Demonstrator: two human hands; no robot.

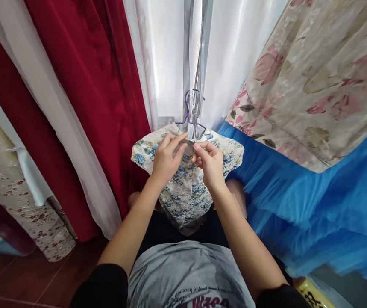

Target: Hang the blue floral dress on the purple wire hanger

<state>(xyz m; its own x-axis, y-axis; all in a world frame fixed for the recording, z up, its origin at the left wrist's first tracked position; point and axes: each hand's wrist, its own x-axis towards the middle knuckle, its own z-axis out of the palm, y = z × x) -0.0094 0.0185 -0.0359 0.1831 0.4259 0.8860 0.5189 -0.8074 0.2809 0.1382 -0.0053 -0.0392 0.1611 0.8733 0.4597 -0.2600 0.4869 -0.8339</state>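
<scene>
A small white shirt (183, 192) with blue flowers and green leaves hangs in front of me on a thin purple hanger (187, 117). My right hand (209, 162) pinches the front edge of the shirt just below the neckline, thumb against curled fingers. What lies exactly between those fingertips is too small to make out. My left hand (169, 156) rests on the other side of the neckline, its fingers stretched out and the thumb apart from them. Its fingertips come close to the right thumb, touching the shirt near the collar.
Dark red curtains (87, 85) and pale fabric hang on the left, by a flower-patterned cloth (42, 222). White curtain (167, 55) and grey ribbons (187, 47) hang behind the shirt. To the right are a floral cloth (311, 85) and blue tulle (286, 205). Reddish tiles (58, 278) cover the floor.
</scene>
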